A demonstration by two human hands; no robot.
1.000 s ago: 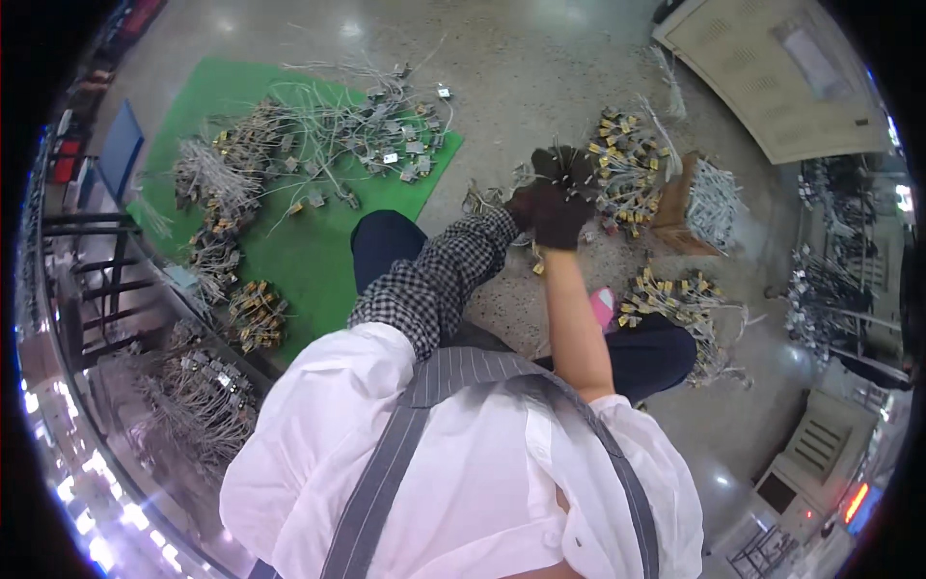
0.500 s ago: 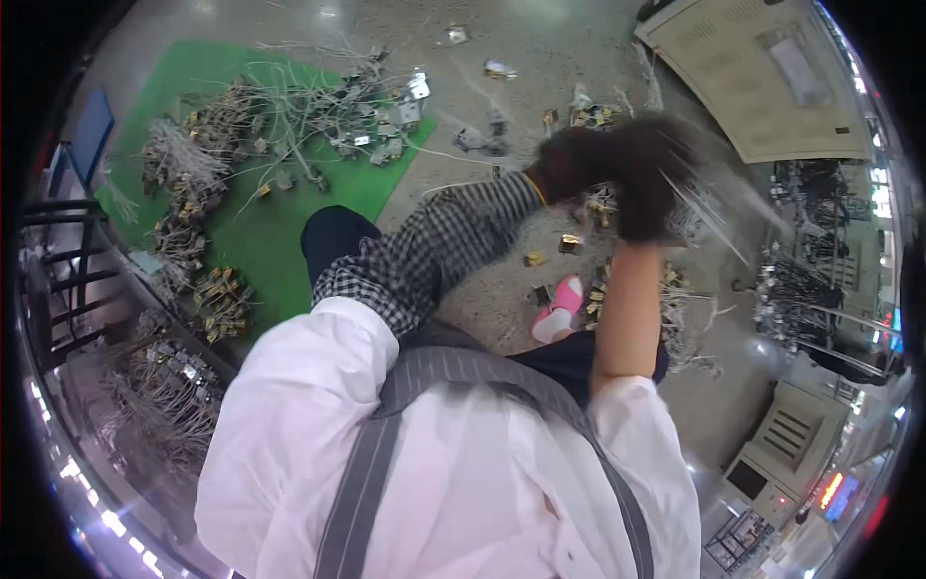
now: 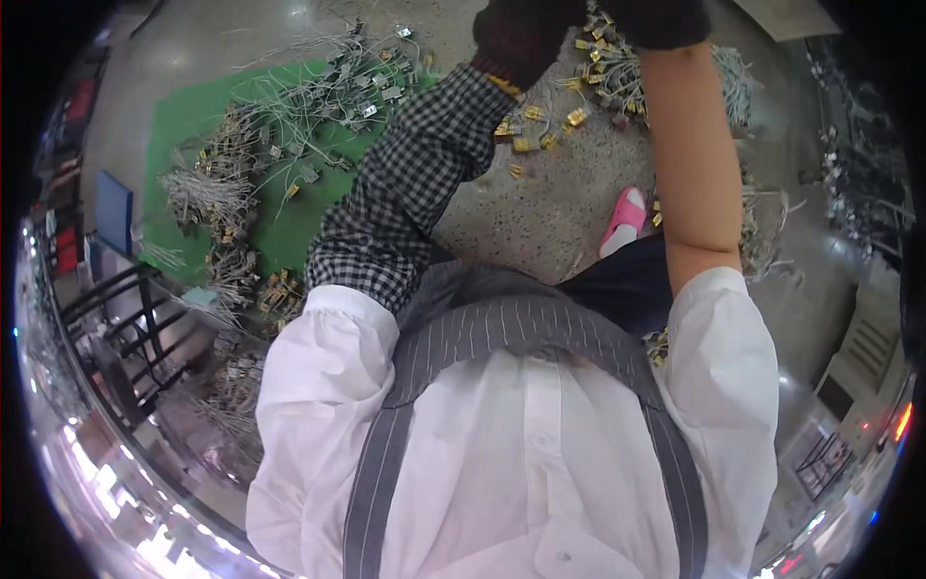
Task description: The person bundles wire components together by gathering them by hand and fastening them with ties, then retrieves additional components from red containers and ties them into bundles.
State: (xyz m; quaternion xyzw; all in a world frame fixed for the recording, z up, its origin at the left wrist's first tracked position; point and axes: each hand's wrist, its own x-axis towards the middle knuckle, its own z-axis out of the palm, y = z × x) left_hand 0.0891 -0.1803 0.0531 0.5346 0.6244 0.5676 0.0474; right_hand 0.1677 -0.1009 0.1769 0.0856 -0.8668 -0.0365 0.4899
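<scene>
Both my hands are stretched far forward in dark gloves at the top edge. My left hand point(image 3: 526, 43) is beyond a black-and-white checked sleeve cover point(image 3: 405, 183); its fingers are cut off by the edge. A little to its right, my right hand point(image 3: 661, 21) comes off a bare forearm, and its fingers are out of sight too. Whether either hand holds anything does not show. Just below and between them lies a bundle of pale cables with yellow connectors point(image 3: 617, 72). Several loose yellow connectors point(image 3: 526, 143) are scattered on the floor below my left hand.
A green mat point(image 3: 174, 125) at the left carries heaps of grey cables with metal connectors point(image 3: 362, 82). A black metal rack point(image 3: 111, 299) and a blue panel point(image 3: 114, 212) stand at far left. My foot wears a pink slipper point(image 3: 627, 214). Dark cables point(image 3: 849, 154) hang at right.
Both hands have moved up and forward in the view, away from my body. Thin pale strands that trailed, blurred, by the right hand no longer show. The view has shifted as well.
</scene>
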